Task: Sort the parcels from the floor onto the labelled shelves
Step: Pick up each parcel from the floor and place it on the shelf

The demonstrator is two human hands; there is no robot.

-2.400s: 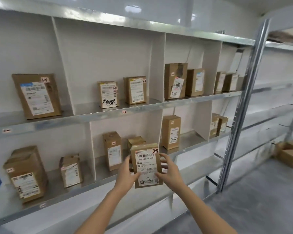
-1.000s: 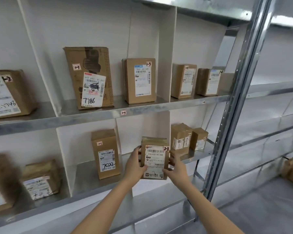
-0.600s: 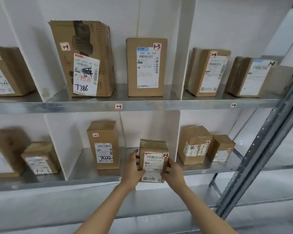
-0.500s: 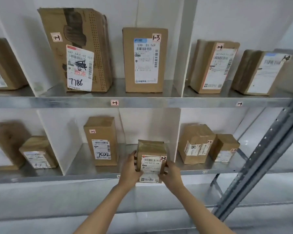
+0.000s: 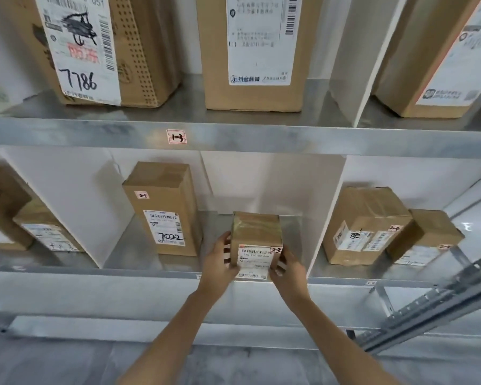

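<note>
A small brown parcel [image 5: 256, 240] with a white label and a tag reading 2-3 sits at the front edge of the lower metal shelf [image 5: 139, 262]. My left hand [image 5: 218, 262] grips its left side and my right hand [image 5: 288, 269] grips its right side. It stands in the bay that also holds a taller parcel [image 5: 164, 207] tagged 2-3 and marked 7022. Whether the small parcel's base rests fully on the shelf is hidden by my hands.
The upper shelf edge carries a 1-3 tag [image 5: 176, 136], with a parcel marked 7786 [image 5: 95, 48] and another box [image 5: 256, 51] above it. White dividers [image 5: 325, 212] bound the bay. Two boxes [image 5: 364, 226] stand in the bay to the right, and a slanted steel upright [image 5: 433, 301] crosses lower right.
I have come closer to the shelves and lowered my view. Both hands have carried the small parcel forward and down into the lower bay beside the 7022 parcel.
</note>
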